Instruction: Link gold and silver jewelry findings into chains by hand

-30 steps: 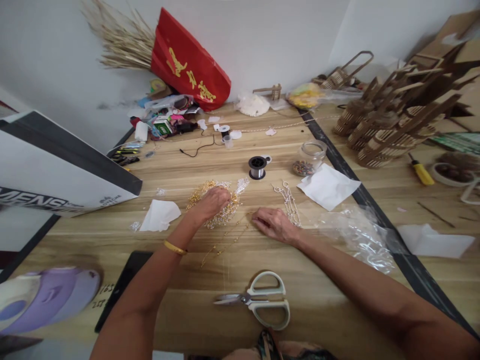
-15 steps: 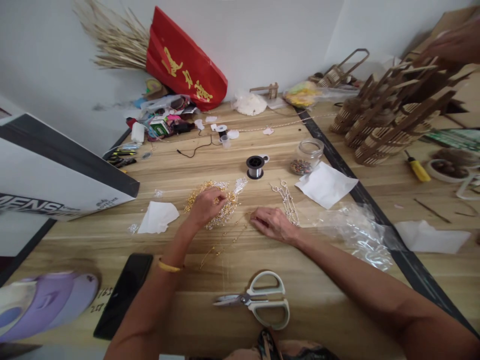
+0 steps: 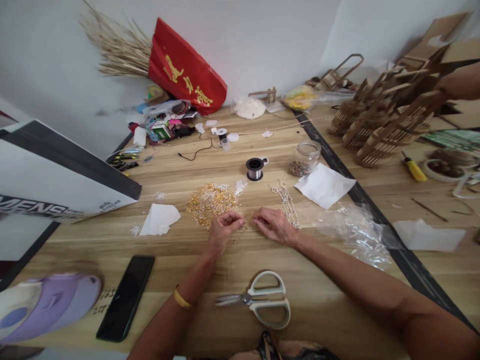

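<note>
My right hand [image 3: 275, 226] is closed in a pinch at the end of a thin gold beaded strand [image 3: 248, 218]. Just left of it, my left hand [image 3: 226, 229] pinches with thumb and fingertips beside the same strand; what sits between those fingers is too small to make out. Behind my left hand spreads a pile of gold and silver beads [image 3: 206, 202], with a small clear plastic bag [image 3: 240, 187] at its right end. Several silver beaded strands with loops [image 3: 287, 202] lie just beyond my right hand. Scissors with white handles [image 3: 258, 298] rest nearer to me.
A spool of wire [image 3: 255, 169] and a glass jar of beads [image 3: 305, 157] stand farther back. White paper [image 3: 325, 185] and clear plastic bags [image 3: 358, 232] lie right; a black phone [image 3: 125, 298] lies left. Another person's hand [image 3: 459, 84] touches small woven baskets [image 3: 386, 130].
My left hand has moved from the bead pile right and toward me, close to my right hand. The gold strand has been drawn in from the table. The other person's hand has lowered onto the baskets.
</note>
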The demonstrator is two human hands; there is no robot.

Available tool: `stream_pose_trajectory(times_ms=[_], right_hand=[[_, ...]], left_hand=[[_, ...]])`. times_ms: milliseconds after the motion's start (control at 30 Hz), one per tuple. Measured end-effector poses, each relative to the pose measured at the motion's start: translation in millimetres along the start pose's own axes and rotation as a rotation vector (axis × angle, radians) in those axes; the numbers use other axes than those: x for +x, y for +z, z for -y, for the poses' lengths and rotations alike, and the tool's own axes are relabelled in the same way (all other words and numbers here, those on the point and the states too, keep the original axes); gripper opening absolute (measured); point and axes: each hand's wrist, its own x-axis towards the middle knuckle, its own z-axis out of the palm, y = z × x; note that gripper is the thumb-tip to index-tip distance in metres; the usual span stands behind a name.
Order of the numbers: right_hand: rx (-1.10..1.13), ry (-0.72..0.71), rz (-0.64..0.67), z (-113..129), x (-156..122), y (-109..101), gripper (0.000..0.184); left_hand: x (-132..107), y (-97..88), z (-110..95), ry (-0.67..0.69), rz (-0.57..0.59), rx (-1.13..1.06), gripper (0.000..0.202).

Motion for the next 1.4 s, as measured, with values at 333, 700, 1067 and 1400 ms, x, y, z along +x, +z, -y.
stream_pose_trajectory(times_ms=[333,700,1067,1400], right_hand=[[0.009,-0.046,-0.017,7,2,1,0.007],[0.046,-0.076,0.004,7,1,2,0.008],[0.014,-0.086,0.025,7,1,3,0.006],[0.013,-0.087,0.061,5,-1,4,0.005]], left_hand=[[3,-1.2,14,-0.017,0.024,-0.127,0.016],[2,-3.1,20,-0.040,0.054,-0.147,0.016],[3,-3.2,20,-0.043,0.069,-0.104,0.016],[2,-5.2,21,-0.018,0.114,-0.057,0.013]])
